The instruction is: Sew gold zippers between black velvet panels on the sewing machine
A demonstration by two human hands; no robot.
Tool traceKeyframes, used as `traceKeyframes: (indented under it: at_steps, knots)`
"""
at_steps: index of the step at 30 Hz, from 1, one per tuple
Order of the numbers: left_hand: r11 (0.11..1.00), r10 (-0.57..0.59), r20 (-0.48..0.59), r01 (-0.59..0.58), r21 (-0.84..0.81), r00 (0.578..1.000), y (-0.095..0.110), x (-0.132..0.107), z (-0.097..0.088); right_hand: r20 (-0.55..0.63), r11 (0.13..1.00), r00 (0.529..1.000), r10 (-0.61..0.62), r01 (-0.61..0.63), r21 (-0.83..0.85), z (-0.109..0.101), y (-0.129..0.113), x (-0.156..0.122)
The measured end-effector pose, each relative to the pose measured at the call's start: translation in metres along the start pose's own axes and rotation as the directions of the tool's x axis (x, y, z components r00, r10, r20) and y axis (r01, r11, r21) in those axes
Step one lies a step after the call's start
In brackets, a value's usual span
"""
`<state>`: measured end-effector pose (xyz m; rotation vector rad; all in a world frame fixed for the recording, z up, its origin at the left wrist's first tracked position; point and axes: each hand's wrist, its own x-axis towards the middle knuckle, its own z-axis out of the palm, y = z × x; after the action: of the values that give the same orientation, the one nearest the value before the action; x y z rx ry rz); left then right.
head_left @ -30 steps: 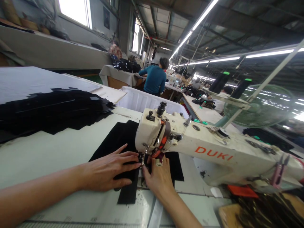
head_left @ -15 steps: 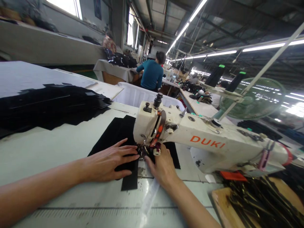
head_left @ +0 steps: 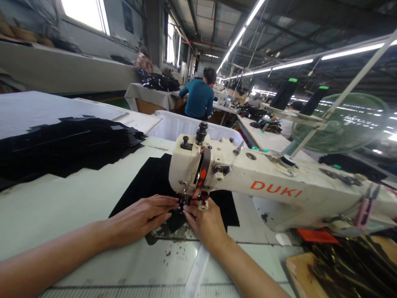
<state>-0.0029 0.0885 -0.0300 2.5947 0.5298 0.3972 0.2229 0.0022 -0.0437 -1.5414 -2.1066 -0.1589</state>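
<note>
left hand [head_left: 141,218] flat, fingers stretched out together, pressing black fabric piece [head_left: 149,180] onto tabletop [head_left: 62,198], fingertips just beside presser foot [head_left: 185,201]. right hand [head_left: 206,225] opposite, fingers bent onto same fabric; pinching or only pressing, cannot tell. fabric lies under head of sewing machine [head_left: 279,192]. stack of black cut pieces [head_left: 68,142] to left, white bin [head_left: 186,126] behind.

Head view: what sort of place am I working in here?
Most likely a garment factory sewing floor: an industrial DUKI sewing machine over black fabric, stacked black cut pieces, and another person at further worktables.
</note>
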Motion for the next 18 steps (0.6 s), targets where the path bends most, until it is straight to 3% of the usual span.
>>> traceKeyframes:
  at_steps: [4, 8, 12, 18]
  knots:
    - [0.998, 0.04, 0.007, -0.041, 0.056, 0.999, -0.0015, -0.0003, 0.0008, -0.034, 0.999, 0.999, 0.042, -0.041, 0.013, 0.0035, -0.0012, 0.0001]
    - [0.976, 0.167, 0.016, -0.168, 0.141, 0.986, -0.0014, 0.0014, 0.0029, -0.068, 0.999, 0.997, 0.042, -0.042, 0.0, 0.0077, -0.0005, -0.0011]
    - [0.951, 0.237, 0.011, -0.234, 0.201, 0.971, 0.0007, 0.0038, 0.0028, -0.092, 1.0, 0.996, -0.001, -0.002, -0.031, 0.0087, 0.002, -0.0047]
    - [0.946, 0.242, -0.01, -0.234, 0.225, 0.97, 0.0009, 0.0049, -0.0011, -0.141, 0.992, 0.983, -0.115, 0.108, -0.061, 0.0073, 0.0033, -0.0057]
